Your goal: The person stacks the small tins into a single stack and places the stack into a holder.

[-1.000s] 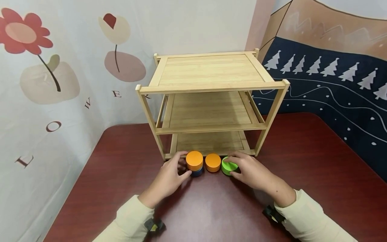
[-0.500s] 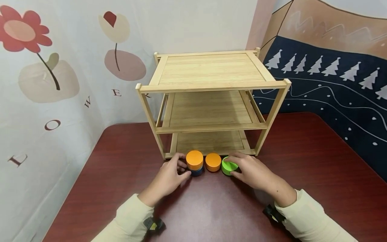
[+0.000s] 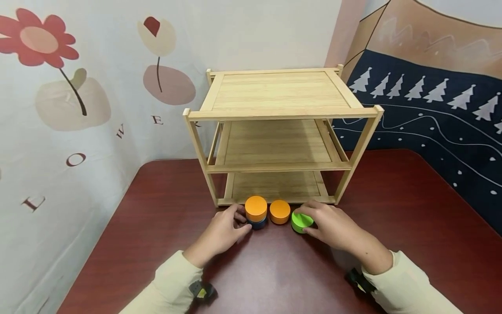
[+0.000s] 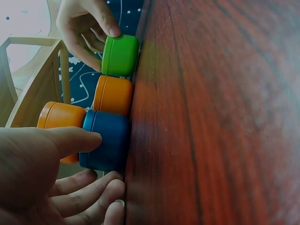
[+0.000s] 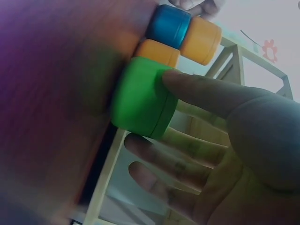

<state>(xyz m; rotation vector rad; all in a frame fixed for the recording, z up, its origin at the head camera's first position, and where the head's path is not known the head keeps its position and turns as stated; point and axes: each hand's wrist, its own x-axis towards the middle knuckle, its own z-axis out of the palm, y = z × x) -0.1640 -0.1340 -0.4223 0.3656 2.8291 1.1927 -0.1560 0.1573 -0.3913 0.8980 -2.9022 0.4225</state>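
Beside the stack on the left, my left hand [image 3: 225, 231] has loosely bent fingers; its thumb lies against or just in front of the blue round jar [image 4: 110, 140]. On that jar stands an orange round jar [image 3: 256, 208]. Another orange round jar [image 3: 280, 211] sits on the table just right of the stack. My right hand [image 3: 333, 224] holds a green round jar [image 3: 301, 223] between thumb and fingers. In the right wrist view the thumb tip presses the green jar's lid edge; its far side is hidden.
A three-tier wooden rack [image 3: 280, 165] stands directly behind the jars on the dark red table [image 3: 259, 279]. Printed cloth [image 3: 117, 87] hangs behind and at both sides. A small dark device [image 3: 202, 289] is strapped at each wrist.
My right hand has drawn the green jar slightly toward me, out of line with the orange one. My left fingers have eased back from the stacked jars. The head view has shifted a little.
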